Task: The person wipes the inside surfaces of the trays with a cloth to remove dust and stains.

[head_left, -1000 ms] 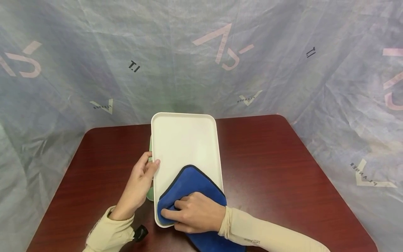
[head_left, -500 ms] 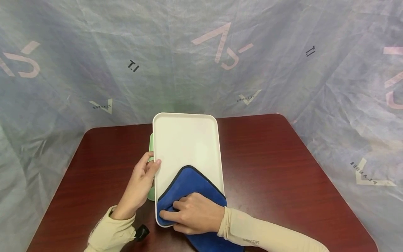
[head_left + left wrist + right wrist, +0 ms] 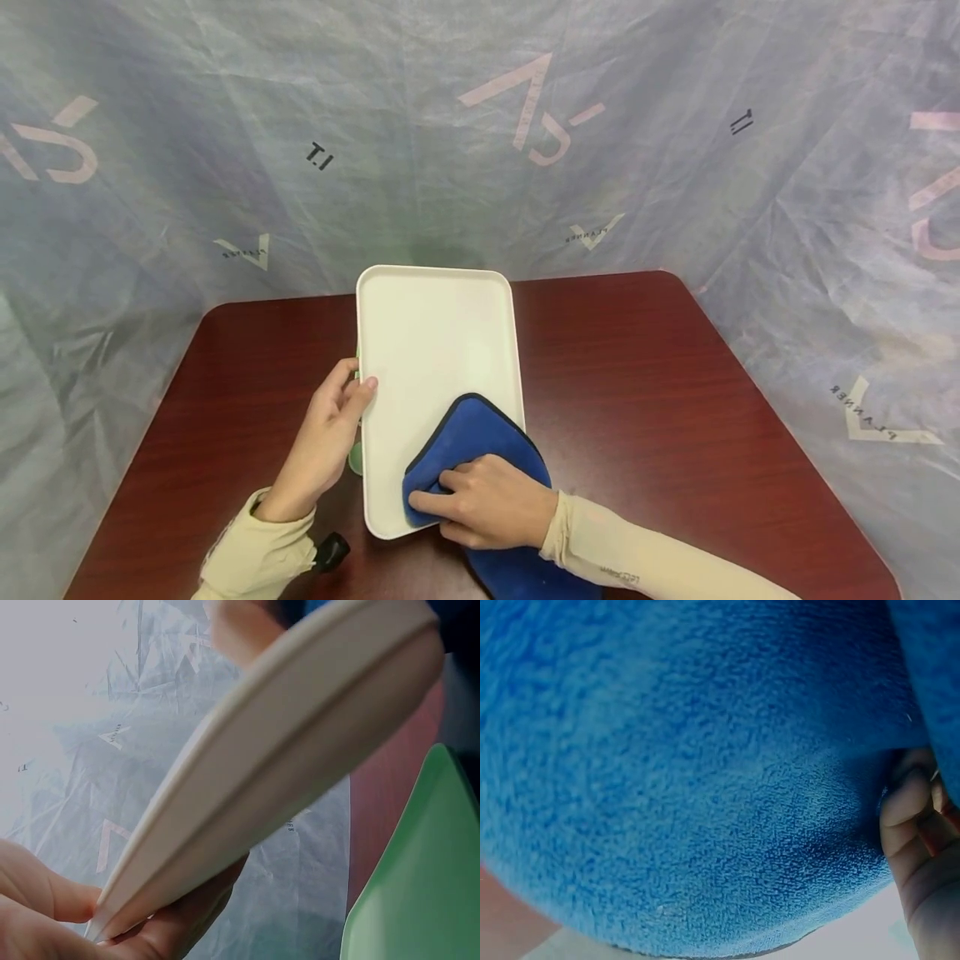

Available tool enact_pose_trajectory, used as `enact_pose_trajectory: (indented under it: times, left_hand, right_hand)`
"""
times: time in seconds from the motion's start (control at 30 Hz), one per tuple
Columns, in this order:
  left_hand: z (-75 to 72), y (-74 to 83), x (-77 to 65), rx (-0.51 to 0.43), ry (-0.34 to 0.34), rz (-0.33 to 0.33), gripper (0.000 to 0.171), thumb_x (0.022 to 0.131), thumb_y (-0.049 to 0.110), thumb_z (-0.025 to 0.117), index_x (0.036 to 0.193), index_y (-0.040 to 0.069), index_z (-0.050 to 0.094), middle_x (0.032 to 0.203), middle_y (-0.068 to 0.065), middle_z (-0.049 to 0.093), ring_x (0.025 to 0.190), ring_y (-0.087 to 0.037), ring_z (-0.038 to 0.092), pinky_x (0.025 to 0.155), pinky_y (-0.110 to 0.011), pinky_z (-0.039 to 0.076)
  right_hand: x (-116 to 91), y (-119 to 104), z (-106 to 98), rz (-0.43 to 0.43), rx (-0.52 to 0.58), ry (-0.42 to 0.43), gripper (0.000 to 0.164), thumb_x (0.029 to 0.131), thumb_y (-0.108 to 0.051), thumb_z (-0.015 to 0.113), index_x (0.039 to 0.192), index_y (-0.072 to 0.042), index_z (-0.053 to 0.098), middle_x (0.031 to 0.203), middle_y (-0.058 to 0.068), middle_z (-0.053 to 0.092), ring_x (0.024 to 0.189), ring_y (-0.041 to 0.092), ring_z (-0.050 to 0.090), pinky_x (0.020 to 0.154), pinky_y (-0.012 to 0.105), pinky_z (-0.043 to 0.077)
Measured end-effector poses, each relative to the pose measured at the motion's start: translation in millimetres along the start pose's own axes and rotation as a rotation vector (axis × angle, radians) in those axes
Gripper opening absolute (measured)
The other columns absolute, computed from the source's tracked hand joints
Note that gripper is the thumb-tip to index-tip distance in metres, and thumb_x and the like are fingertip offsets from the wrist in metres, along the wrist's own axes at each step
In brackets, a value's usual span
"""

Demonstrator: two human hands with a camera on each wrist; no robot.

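Note:
A white rectangular tray [image 3: 427, 333] with a raised rim is held up above the table, tilted toward the head camera. My left hand [image 3: 326, 433] grips its left edge, thumb on the rim and fingers behind; the left wrist view shows the tray's side [image 3: 262, 750] between thumb and fingers. A blue cloth [image 3: 480, 429] with dark edging lies over the tray's lower right part and hangs below it. My right hand [image 3: 491, 504] pinches a fold of this cloth against the tray. In the right wrist view the fuzzy cloth [image 3: 667, 787] fills most of the picture beside curled fingers [image 3: 907, 802].
Behind the tray lies a green object [image 3: 427, 870], mostly hidden in the head view. Under everything is a dark red wooden table [image 3: 637, 400]. Grey printed sheeting [image 3: 420, 125] hangs around its back and sides. A black item [image 3: 332, 552] sits at the left cuff.
The right hand and cloth have slid to the right across the tray's lower part, baring its lower left corner. The tray has shifted slightly left with the left hand.

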State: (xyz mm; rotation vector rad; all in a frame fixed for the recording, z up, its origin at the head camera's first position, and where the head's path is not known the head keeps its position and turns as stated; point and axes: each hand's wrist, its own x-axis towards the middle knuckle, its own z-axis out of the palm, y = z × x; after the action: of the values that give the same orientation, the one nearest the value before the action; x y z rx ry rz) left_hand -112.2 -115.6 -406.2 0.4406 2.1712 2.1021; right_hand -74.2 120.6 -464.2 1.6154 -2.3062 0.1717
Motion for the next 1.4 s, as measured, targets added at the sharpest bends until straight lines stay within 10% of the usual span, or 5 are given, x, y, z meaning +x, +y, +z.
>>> enact_pose_trajectory:
  times: [0.57,1.4]
  left_hand:
    - [-11.8,5.0,-1.2,-0.007,0.042,0.007,0.038,0.108,0.027,0.043,0.135,0.000,0.039,0.115,-0.024,0.061,0.094,-0.024,0.069,0.074,-0.041,0.059]
    - [-31.2,-4.5,-5.9,0.078,0.137,0.002,0.040,0.108,0.027,0.043,0.136,-0.003,0.040,0.110,-0.018,0.063,0.092,-0.019,0.067,0.073,-0.035,0.058]
  right_hand:
    - [-58,38,2,0.229,0.000,0.020,0.034,0.086,-0.017,0.069,0.119,-0.021,0.060,0.069,-0.008,0.048,0.051,0.000,0.031,0.047,0.016,0.022]
    - [-67,51,-2,0.300,-0.015,0.154,0.031,0.086,-0.013,0.066,0.116,-0.011,0.057,0.065,-0.008,0.044,0.051,0.001,0.032,0.044,0.016,0.021]
